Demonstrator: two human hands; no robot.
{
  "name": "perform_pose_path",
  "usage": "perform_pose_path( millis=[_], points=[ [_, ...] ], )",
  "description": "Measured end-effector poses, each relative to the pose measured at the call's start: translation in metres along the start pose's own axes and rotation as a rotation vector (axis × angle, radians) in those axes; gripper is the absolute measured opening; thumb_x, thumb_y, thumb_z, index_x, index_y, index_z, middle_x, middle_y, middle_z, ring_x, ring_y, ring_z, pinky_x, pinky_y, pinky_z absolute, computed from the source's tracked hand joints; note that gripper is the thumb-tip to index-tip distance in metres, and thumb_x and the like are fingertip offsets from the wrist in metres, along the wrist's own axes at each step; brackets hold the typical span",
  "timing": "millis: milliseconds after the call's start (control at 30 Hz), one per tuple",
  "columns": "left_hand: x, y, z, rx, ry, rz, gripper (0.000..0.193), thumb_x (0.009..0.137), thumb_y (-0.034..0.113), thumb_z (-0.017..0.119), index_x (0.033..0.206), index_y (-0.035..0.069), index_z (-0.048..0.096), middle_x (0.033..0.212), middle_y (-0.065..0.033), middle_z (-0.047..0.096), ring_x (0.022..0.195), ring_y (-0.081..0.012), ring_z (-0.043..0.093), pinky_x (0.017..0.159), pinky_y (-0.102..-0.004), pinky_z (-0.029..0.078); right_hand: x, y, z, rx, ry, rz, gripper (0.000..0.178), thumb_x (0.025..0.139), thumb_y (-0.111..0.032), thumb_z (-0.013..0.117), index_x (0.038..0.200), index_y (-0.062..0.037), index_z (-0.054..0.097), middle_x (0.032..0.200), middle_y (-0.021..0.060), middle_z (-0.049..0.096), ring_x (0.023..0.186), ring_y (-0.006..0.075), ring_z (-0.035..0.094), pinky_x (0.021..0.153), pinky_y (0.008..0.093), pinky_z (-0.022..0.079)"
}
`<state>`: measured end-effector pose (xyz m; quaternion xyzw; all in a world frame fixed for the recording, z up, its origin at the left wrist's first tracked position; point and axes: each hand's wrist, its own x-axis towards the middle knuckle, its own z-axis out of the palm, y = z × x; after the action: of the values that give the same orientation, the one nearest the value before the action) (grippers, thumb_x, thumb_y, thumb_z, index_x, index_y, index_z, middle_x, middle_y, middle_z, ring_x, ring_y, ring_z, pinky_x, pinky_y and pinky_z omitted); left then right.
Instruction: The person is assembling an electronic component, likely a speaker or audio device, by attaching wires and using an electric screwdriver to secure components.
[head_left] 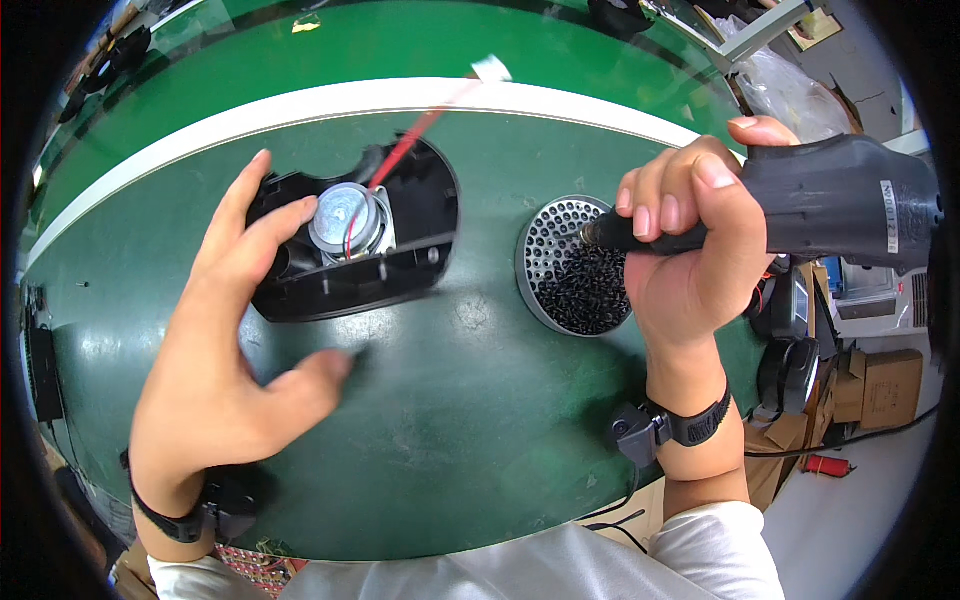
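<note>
My right hand [690, 225] is wrapped round a black electric screwdriver [830, 195]. The screwdriver's tip points down into a round dish [524, 275] with a perforated plate, heaped with small black screws [585, 290]. On the left, my left hand [230, 330] is spread open at a black plastic housing [340, 295]; its index fingertip is at the metal back of a round speaker [342, 218]. The left thumb, blurred, stands apart from the housing. From the speaker, a red cable [410, 150] runs up to a blurred white connector [491, 70].
The green work table [430, 430] has a white strip [400, 95] along its far side, with a green belt-like surface [420, 45] beyond. Cardboard boxes [885, 385] and a red spool [828, 466] lie off to the right. A clear plastic bag [790, 95] is at the far right.
</note>
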<state>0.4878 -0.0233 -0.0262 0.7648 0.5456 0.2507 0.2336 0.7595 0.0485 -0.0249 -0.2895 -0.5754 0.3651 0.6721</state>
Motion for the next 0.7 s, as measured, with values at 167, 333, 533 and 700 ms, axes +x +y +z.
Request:
perform_pose_path(
  millis=[167,333,533,700],
  points=[
    [0.013,0.004,0.03,-0.02,0.217,-0.102,0.071,0.061,0.001,0.081,0.126,0.006,0.055,0.141,-0.0195,0.041,0.13,-0.0336,0.045,0.106,-0.0376,0.038,0.001,0.005,0.002,-0.034,0.023,0.014,0.031,0.087,-0.011,0.049,0.117,-0.0063,0.04,0.062,0.0022,0.041,0.052,0.0134,0.043,0.057,0.0331,0.043],
    [0.011,-0.002,0.029,0.02,0.238,-0.02,0.071,0.059,-0.004,0.08,0.125,0.006,0.056,0.133,-0.0178,0.045,0.124,-0.033,0.048,0.103,-0.0379,0.039,0.002,0.006,0.001,-0.055,0.027,0.014,0.031,0.087,-0.011,0.049,0.117,-0.0066,0.04,0.062,0.0019,0.041,0.052,0.0131,0.042,0.057,0.0328,0.043],
    [0.009,-0.001,0.024,0.022,0.193,-0.01,0.075,0.056,-0.005,0.08,0.126,0.006,0.057,0.131,-0.0197,0.045,0.123,-0.0335,0.048,0.102,-0.0383,0.04,0.001,0.007,0.003,-0.065,0.022,0.029,0.03,0.087,-0.01,0.049,0.116,-0.0075,0.04,0.061,0.0015,0.04,0.052,0.0128,0.042,0.057,0.0325,0.042],
    [0.008,0.003,0.022,0.088,0.178,0.038,0.071,0.056,-0.002,0.079,0.124,0.008,0.062,0.133,-0.0194,0.042,0.122,-0.0338,0.049,0.1,-0.0388,0.042,0.003,0.01,0.001,-0.049,0.035,0.019,0.027,0.087,-0.009,0.049,0.113,-0.0083,0.041,0.061,0.0013,0.04,0.051,0.0127,0.041,0.056,0.0323,0.042]
  ],
)
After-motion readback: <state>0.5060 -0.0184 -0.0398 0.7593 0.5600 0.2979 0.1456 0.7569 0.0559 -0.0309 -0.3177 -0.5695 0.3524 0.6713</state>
